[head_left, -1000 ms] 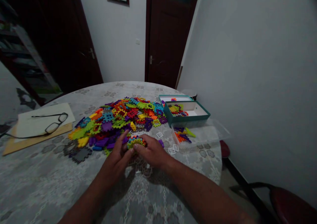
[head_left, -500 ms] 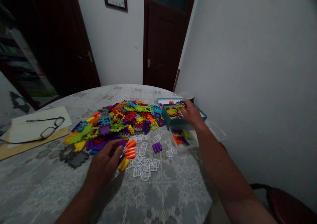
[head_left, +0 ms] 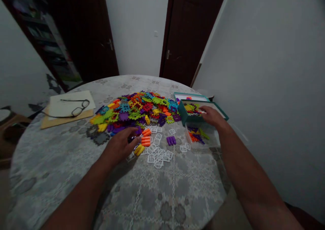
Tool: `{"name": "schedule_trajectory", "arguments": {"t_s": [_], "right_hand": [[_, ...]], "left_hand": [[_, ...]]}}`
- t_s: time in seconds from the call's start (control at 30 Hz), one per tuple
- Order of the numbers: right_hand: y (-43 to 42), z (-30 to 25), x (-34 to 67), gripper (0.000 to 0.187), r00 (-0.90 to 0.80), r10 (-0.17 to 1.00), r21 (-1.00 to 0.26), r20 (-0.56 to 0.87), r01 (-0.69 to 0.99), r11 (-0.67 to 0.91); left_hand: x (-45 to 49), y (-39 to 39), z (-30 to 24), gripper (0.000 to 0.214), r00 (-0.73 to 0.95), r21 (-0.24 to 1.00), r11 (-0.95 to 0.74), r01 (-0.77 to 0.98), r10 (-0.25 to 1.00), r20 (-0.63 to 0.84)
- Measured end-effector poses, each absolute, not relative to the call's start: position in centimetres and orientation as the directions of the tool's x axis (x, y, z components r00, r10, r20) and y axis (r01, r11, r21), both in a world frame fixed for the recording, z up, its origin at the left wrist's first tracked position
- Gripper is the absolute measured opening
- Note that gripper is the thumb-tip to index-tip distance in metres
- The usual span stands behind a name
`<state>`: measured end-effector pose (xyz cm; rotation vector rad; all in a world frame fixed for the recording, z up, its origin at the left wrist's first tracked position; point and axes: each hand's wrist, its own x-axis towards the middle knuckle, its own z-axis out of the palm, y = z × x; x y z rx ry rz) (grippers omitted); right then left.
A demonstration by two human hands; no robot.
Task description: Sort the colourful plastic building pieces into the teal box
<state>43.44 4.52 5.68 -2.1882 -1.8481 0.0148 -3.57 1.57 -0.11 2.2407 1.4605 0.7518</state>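
My left hand (head_left: pixel 124 142) rests on the table beside a row of orange connector pieces (head_left: pixel 146 141) and a yellow piece (head_left: pixel 139 150). Its fingers are curved with the thumb apart, and I see nothing gripped. My right hand (head_left: pixel 214 116) reaches over the front of a teal box (head_left: pixel 186 118). Its fingertips point down among colourful notched plastic building pieces (head_left: pixel 191 107) inside, apart from each other as far as they show. The box wall and the hand hide some of the contents. White window-grid pieces (head_left: pixel 158 154) lie between the hands, near purple connectors (head_left: pixel 171 140).
A big heap of coloured building pieces (head_left: pixel 137 109) covers the table's middle. A clear plastic tray (head_left: pixel 213 138) with sorted pieces stands before the teal box, whose lid (head_left: pixel 196 96) lies behind. Eyeglasses (head_left: pixel 77 110) rest on paper (head_left: pixel 54 104) at left. A wall borders the right.
My right hand has lowered into the teal box; the multicoloured notched pieces it held above the box no longer show in its fingers. My left hand stays by the orange connectors. The view has tilted downward.
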Motion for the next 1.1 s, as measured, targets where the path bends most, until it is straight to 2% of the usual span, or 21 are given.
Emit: {"name": "schedule_trajectory", "arguments": {"t_s": [0.13,0.2,0.3,0.37,0.43,0.53,0.63,0.73,0.87,1.0,1.1], "right_hand": [[1.9,5.8,40.1,0.044,0.197,0.861,-0.309,0.468,0.95,-0.049],[0.1,5.7,37.1,0.038,0.128,0.86,-0.379,0.495,0.922,0.081],[-2.3,5.1,32.1,0.034,-0.143,0.938,-0.422,0.316,0.864,0.274],[-3.1,4.3,29.2,0.037,-0.274,0.951,-0.392,0.146,0.866,0.31],[-3.5,3.5,27.3,0.043,-0.254,0.967,-0.308,0.026,0.918,0.249],[-3.4,2.3,25.8,0.047,-0.126,0.99,-0.171,-0.055,0.978,0.115],[-3.3,1.5,25.4,0.047,-0.088,0.988,-0.112,-0.129,0.991,0.073],[-3.2,0.8,25.6,0.041,-0.102,0.983,-0.127,-0.154,0.988,0.083],[-3.0,-0.1,25.7,0.034,-0.126,0.988,-0.196,-0.091,0.975,0.106],[-2.8,-0.4,25.2,0.029,-0.144,0.988,-0.221,-0.058,0.967,0.128],[-2.8,-0.2,24.9,0.028,-0.152,0.987,-0.242,-0.056,0.961,0.134]], "left_hand": [[-4.1,1.8,0.3,0.04,0.368,0.554,-0.419,0.719,0.906,0.208],[-4.5,1.8,0.4,0.035,0.394,0.547,-0.428,0.719,0.9,0.186],[-5.0,1.7,0.6,0.034,0.433,0.533,-0.425,0.731,0.893,0.119],[-5.3,1.5,0.5,0.035,0.451,0.515,-0.42,0.748,0.89,0.071],[-5.5,1.4,0.2,0.041,0.462,0.489,-0.42,0.764,0.886,0.039],[-5.2,0.9,-0.3,0.053,0.476,0.451,-0.425,0.785,0.879,0.0],[-4.5,0.4,-0.4,0.054,0.491,0.386,-0.442,0.81,0.871,-0.032],[-3.9,-0.1,-0.2,0.047,0.512,0.325,-0.473,0.819,0.858,-0.042],[-3.4,-0.5,0.4,0.034,0.53,0.306,-0.49,0.816,0.846,-0.061],[-2.7,-0.7,0.6,0.04,0.505,0.285,-0.463,0.839,0.858,-0.095],[-2.0,-0.8,0.2,0.038,0.501,0.28,-0.469,0.838,0.864,-0.052]]}}
